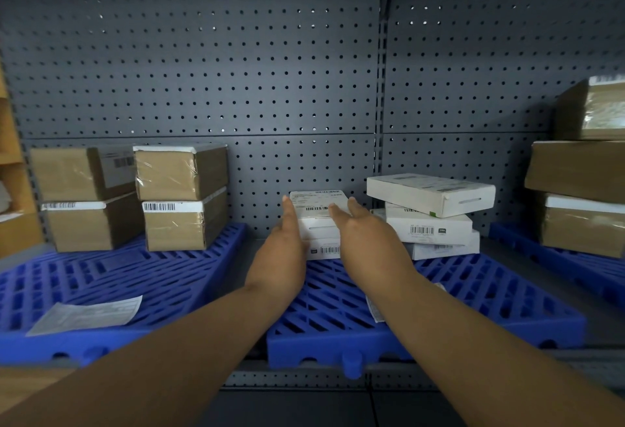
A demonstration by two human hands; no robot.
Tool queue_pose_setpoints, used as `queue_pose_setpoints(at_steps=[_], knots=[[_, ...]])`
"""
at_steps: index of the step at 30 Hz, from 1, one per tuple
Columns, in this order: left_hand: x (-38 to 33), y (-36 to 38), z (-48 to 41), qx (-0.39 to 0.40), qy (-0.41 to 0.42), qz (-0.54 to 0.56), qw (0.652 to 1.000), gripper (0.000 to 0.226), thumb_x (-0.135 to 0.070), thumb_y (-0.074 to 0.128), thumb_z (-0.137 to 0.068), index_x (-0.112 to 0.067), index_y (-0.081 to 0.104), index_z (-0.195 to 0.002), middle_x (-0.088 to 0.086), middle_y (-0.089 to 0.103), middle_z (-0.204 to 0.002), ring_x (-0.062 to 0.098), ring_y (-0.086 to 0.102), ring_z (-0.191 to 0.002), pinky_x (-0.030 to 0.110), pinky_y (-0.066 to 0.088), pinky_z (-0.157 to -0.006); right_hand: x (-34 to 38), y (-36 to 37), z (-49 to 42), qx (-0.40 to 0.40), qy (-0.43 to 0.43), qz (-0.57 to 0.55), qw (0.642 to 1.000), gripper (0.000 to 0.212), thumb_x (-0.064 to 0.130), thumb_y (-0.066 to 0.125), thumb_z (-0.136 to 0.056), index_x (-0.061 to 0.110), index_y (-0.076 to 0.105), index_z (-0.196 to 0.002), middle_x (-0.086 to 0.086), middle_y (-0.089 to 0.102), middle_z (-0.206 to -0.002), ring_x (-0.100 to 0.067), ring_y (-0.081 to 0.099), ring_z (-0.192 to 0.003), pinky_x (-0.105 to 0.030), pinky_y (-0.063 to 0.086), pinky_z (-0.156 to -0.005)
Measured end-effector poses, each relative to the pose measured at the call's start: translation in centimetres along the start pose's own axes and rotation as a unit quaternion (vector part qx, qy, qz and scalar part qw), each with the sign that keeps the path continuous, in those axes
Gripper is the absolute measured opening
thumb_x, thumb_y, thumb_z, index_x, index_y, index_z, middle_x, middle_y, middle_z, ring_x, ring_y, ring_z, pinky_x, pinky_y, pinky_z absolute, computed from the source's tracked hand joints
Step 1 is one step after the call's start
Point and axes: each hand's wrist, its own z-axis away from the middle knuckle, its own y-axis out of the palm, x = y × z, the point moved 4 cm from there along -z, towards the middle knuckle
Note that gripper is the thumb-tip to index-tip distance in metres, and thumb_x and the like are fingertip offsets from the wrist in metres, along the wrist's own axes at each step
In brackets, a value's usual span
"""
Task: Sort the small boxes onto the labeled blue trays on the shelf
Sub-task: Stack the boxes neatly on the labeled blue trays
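Observation:
A stack of three flat white boxes stands at the back of the middle blue tray (473, 294). Its top white box (318, 201) carries a barcode label. My left hand (282, 250) lies with straight fingers against the left side of this stack. My right hand (365, 233) rests with straight fingers on the top box's right front. To the right stands a second, crooked stack of white boxes (429, 194). Several brown boxes (181, 174) sit in two stacks on the left blue tray (111, 277).
More brown boxes (578, 169) are stacked on a right blue tray (558, 257). A paper label (88, 313) lies on the left tray's front, another label (373, 308) shows under my right forearm. A grey pegboard (236, 71) backs the shelf.

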Motion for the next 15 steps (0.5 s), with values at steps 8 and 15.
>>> queue_pose_setpoints(at_steps=[8, 15], knots=[[0.0, 0.1, 0.0, 0.003, 0.014, -0.005, 1.000, 0.081, -0.013, 0.045, -0.097, -0.018, -0.018, -0.148, 0.010, 0.046, -0.134, 0.021, 0.052, -0.108, 0.029, 0.045, -0.087, 0.1, -0.2, 0.1, -0.005, -0.007, 0.004, 1.000, 0.066, -0.004, 0.044, -0.089, 0.014, 0.024, -0.149, -0.015, 0.026, -0.153, -0.031, 0.041, -0.131, -0.034, 0.039, -0.103], [-1.2, -0.7, 0.5, -0.049, 0.073, -0.096, 0.991, 0.079, -0.004, 0.042, -0.095, -0.014, -0.016, -0.148, 0.009, -0.006, -0.159, 0.022, 0.003, -0.147, 0.032, 0.013, -0.118, 0.3, -1.5, 0.6, -0.146, -0.044, -0.026, 0.988, 0.067, -0.008, 0.063, -0.077, 0.010, 0.045, -0.139, -0.020, 0.043, -0.144, -0.037, 0.052, -0.122, -0.039, 0.048, -0.095]])
